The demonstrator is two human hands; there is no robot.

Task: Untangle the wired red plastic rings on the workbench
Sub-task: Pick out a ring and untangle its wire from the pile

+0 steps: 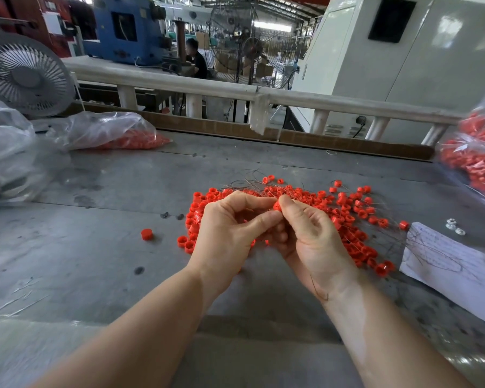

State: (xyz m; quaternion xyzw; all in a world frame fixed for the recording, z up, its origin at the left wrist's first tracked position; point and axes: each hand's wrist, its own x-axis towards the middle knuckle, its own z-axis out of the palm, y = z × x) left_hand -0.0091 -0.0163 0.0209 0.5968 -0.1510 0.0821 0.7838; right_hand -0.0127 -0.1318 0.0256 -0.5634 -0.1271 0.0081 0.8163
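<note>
A heap of small red plastic rings (347, 217) threaded on thin dark wires lies in the middle of the grey workbench (95, 261). My left hand (230, 231) and my right hand (311, 236) meet over the heap's near side, fingers curled. Between my left fingertips and my right thumb a single red ring (277, 205) is pinched. More rings and wire sit inside my curled fingers, mostly hidden. A thin wire trails across my right wrist. One loose red ring (146, 234) lies apart to the left.
A clear bag of red rings (118, 135) lies at the back left, another bag (476, 161) at the right edge. A grey fan (25, 77) stands back left. White paper (445, 264) and small white parts (455, 226) lie at the right. A railing (235, 93) borders the far side.
</note>
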